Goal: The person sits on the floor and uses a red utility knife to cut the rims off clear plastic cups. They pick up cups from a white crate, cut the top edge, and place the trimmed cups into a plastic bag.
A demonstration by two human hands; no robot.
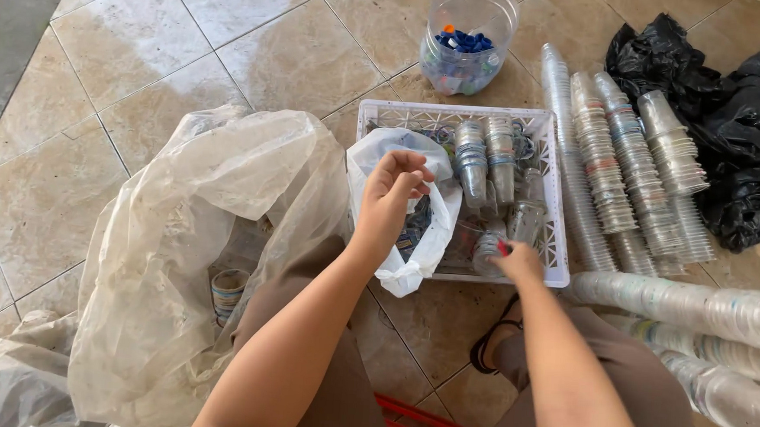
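Observation:
My left hand [396,187] is raised over a small white plastic bag [435,234] that hangs at the left end of a white basket [454,113]; its fingers are pinched together, and I cannot tell what they hold. My right hand [516,261] rests at the basket's near edge, closed on a small red object beside a clear plastic cup [488,249]. Stacks of clear cups [485,163] lie inside the basket.
A large translucent bag [187,255] with a cup inside lies on the left. Long stacks of clear cups [625,166] lie right of the basket, more [704,308] near my knee. A clear jar of blue caps [465,43] stands behind. Black bags [740,128] sit far right.

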